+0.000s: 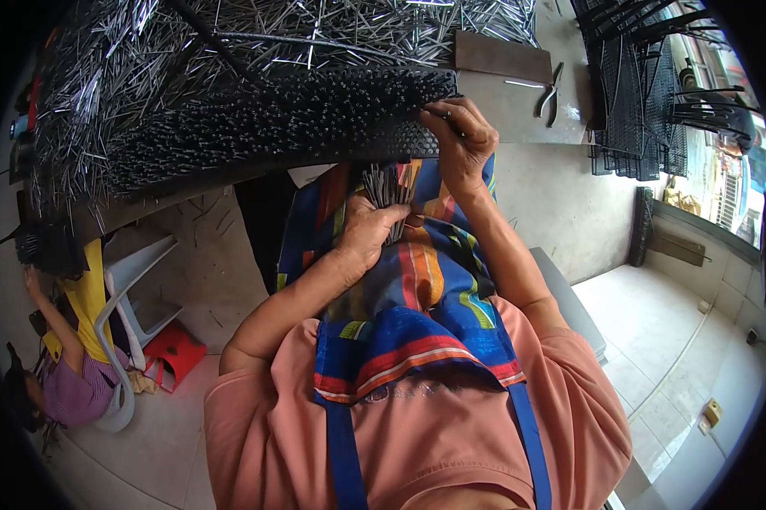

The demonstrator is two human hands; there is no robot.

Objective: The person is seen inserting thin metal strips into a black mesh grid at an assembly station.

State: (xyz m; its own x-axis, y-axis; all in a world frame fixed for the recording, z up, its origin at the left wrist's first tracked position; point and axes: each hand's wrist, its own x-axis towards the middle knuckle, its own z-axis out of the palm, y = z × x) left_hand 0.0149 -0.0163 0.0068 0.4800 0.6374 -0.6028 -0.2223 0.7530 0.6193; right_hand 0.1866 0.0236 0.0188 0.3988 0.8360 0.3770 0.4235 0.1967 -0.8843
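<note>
You're apparently filling the perforated panel [420, 143]: left hand [368, 231] clasps strips [385, 187], right hand [463, 136] pinches, contents unclear; next likely calls for aiming into the panel's bare end.

From right fingers [470, 119]: bristled panel [272, 123] blocks 9 o'clock, brown slab [502, 58] 1 o'clock; desk [512, 110] passable 3 o'clock, up to pliers [550, 98].

Daylight glares through the right-hand window [730, 189], while dark fisheye edges bend.
</note>
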